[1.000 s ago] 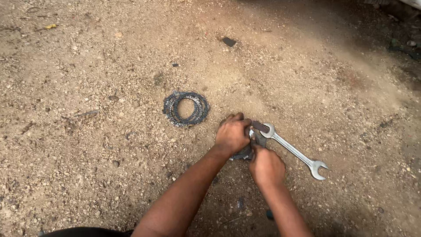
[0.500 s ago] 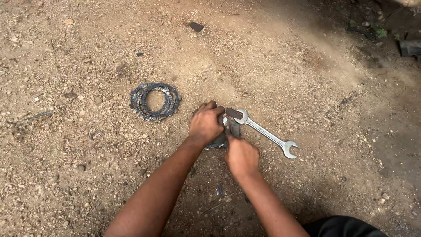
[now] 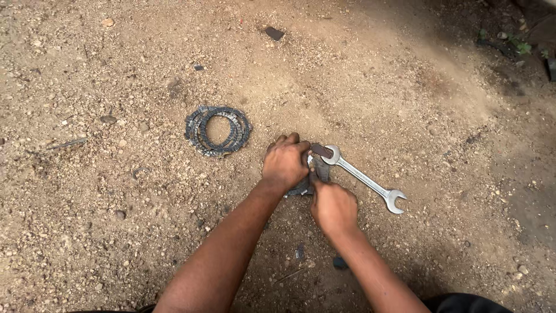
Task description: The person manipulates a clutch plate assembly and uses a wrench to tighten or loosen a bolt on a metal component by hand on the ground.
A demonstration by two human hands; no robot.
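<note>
Bare, sandy ground (image 3: 116,243) strewn with small pebbles fills the view, darker and shaded toward the far right corner. Both of the person's forearms reach in from the bottom edge and meet near the middle. The left hand (image 3: 285,162) lies knuckles-up over a small dark metal part (image 3: 320,168), its fingers curled down and pressed together on it, so most of the piece is hidden beneath the palm. The right hand (image 3: 333,207) sits just below and to the right, fingers bunched, with thumb and forefinger reaching up to touch the same part at its lower edge (whether they actually pinch it cannot be told from this angle). A silver double open-ended spanner (image 3: 365,181) lies flat on the dirt, slanting down to the right; its upper jaw end sits right against the dark part by the left fingertips, while its other end rests well clear of both hands. Off to the left, apart from the hands, a stack of dark, worn rings (image 3: 218,130) lies flat on the ground. A small dark flat stone (image 3: 274,33) rests far up near the top edge.
</note>
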